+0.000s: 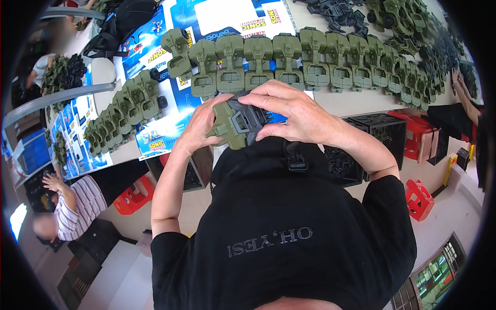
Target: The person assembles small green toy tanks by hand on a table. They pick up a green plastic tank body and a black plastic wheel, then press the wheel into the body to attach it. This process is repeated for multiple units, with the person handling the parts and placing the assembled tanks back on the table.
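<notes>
My left hand [197,126] is closed around an olive-green plastic toy vehicle body [231,135], held in front of my chest at the table's near edge. A dark grey plastic frame piece [251,120] lies against the right side of that body. The fingers and thumb of my right hand [297,114] pinch this frame piece from the right. Whether the two parts are locked together cannot be made out. Just beyond my hands stands a long row of similar green vehicle bodies [258,62].
Another line of green bodies [124,111] runs along the left. Dark plastic parts [341,18] are heaped at the far right. Black crates [385,134] and red stools [419,199] stand right of me. A co-worker in a striped shirt [82,206] is at left; another's arm [465,95] reaches in at right.
</notes>
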The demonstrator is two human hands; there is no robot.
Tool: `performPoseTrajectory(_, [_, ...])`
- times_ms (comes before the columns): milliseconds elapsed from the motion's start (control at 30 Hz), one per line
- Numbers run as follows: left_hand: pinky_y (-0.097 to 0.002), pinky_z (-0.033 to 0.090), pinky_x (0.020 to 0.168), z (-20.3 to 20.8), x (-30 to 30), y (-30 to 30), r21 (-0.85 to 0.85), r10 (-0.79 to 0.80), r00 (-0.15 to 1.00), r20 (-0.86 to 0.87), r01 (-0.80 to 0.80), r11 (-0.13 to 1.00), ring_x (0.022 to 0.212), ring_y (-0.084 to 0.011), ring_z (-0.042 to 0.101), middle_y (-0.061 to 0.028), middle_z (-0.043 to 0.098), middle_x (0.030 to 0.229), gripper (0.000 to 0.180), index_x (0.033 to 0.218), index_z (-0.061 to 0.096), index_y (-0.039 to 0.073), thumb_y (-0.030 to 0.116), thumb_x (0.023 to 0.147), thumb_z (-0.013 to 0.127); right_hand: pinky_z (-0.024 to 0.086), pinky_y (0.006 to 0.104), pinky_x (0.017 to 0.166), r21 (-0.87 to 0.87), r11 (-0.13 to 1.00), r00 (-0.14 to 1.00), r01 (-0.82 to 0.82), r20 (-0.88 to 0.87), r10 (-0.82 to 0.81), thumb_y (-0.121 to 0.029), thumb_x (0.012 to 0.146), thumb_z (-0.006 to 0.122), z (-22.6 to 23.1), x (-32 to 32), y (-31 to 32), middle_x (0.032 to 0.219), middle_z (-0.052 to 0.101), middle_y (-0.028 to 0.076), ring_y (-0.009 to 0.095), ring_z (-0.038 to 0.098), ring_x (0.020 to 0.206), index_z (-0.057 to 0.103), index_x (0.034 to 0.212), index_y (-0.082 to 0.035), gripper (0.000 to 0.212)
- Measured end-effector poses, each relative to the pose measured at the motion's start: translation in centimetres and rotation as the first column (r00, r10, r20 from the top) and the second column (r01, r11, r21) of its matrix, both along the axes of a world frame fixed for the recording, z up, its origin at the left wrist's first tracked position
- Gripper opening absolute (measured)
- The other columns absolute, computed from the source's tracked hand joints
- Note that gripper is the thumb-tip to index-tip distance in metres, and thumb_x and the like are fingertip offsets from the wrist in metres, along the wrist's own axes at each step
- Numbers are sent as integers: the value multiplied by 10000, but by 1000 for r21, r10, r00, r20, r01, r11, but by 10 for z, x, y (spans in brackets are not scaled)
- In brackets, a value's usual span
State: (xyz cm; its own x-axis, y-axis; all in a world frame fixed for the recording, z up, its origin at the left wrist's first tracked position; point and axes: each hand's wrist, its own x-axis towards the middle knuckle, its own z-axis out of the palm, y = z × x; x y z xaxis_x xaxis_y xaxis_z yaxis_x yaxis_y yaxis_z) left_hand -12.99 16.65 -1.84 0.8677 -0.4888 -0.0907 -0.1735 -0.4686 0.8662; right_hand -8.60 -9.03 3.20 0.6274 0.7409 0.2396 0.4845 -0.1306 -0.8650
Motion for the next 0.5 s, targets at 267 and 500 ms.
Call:
performPoseTrajectory(267, [-354, 456, 880, 49, -3, -19, 141, 103, 886, -451, -43, 989, 991, -304, 605, -133, 636, 1065, 850, 1230, 484, 10, 332, 524, 832, 471, 324, 815, -16, 999, 951, -52, -307, 44, -198, 769, 714, -8, 15, -5, 1056, 581, 97, 207, 577, 945, 533, 1244, -25, 537])
performPoseTrajectory(500, [-370, 462, 887, 78, 1, -28, 268, 117, 874, -472, 16, 963, 1005, -299, 611, -162, 650, 1030, 881, 1228, 491, 3, 414, 536, 849, 409, 347, 924, 43, 972, 703, -232, -683, 198, -434, 978, 369, -32, 39, -20, 1171, 535, 88, 185, 510, 1066, 548, 1228, 2, 533])
